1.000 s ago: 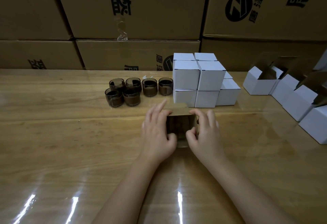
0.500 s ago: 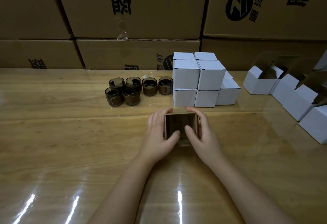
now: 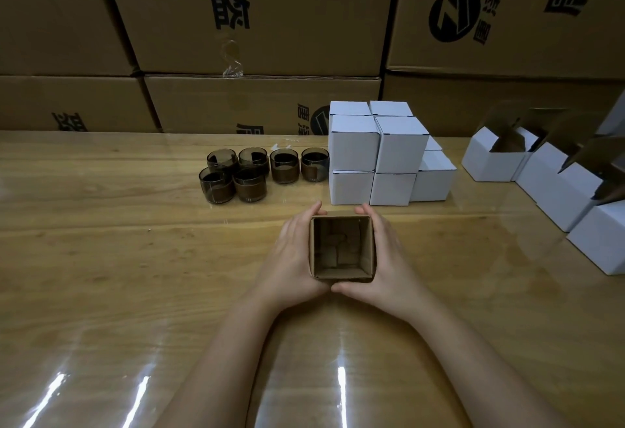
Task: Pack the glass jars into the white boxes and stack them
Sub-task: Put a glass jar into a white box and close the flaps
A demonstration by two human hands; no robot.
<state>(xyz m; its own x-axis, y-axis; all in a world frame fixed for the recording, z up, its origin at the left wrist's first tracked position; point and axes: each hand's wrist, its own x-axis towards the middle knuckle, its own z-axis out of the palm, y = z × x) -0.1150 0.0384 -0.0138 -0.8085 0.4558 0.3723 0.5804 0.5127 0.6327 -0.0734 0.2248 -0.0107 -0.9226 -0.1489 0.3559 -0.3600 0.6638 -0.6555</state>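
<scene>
Holding an open box (image 3: 341, 248) between both hands, right in the middle of the bench (image 3: 101, 258). The left hand (image 3: 294, 258) wraps its left side and the right hand (image 3: 392, 258) wraps its right side. The fingers (image 3: 316, 208) run up along the walls and curl over the far corners, and both thumbs meet under the near edge. The mouth of the box faces the camera, so you look straight down into plain brown cardboard with the folded bottom flaps showing. Can't tell whether it sits on the bench or is lifted a bit.

The glass jars (image 3: 284, 167) are further back and to the left. There are six dark smoky ones, four in a back row and two in front, all upright and bunched together. Just right of them is the stack of closed white boxes (image 3: 399, 143), two high at the front with lower ones behind to the right. It's near the fingertips but not touching. More white boxes (image 3: 554, 187) with flaps up line the right edge of the bench.

As for writing, the big brown cartons (image 3: 270, 14) behind carry bold black Chinese characters that look upside down, so I can't read them properly. One has a round black logo (image 3: 455, 16) with a slanted stripe shape in it. The white boxes are blank.
</scene>
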